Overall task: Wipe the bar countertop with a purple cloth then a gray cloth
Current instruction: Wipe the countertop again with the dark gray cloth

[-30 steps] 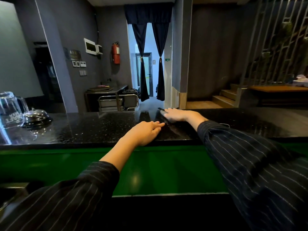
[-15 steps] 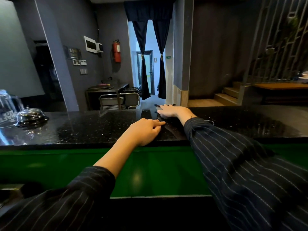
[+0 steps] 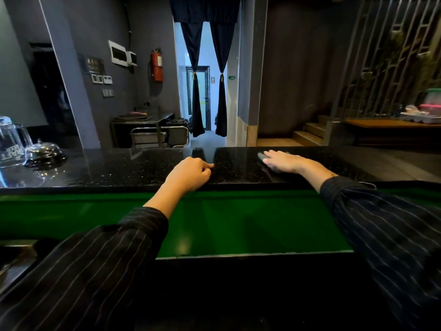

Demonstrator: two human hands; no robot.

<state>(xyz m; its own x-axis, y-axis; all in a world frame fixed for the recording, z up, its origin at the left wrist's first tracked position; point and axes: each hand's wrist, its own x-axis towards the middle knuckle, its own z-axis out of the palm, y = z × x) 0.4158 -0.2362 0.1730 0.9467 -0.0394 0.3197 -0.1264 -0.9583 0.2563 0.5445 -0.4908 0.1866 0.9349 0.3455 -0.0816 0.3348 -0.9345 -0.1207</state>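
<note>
Your right hand [image 3: 284, 161] lies flat on the black table [image 3: 119, 170], its fingers [image 3: 270, 155] straight and slightly spread, pressing down a cloth [image 3: 261, 156]; only a dull strip of it shows just past the fingertips and under the palm, too dark to tell its colour. Your left hand [image 3: 188, 174] rests at the near edge of the table, well to the left of those fingers, its own fingers curled under and holding nothing, the index tip touching the stone. Far left of the left fingers stand a bell [image 3: 44, 151] and a glass jug [image 3: 10, 142], just beside each other.
</note>
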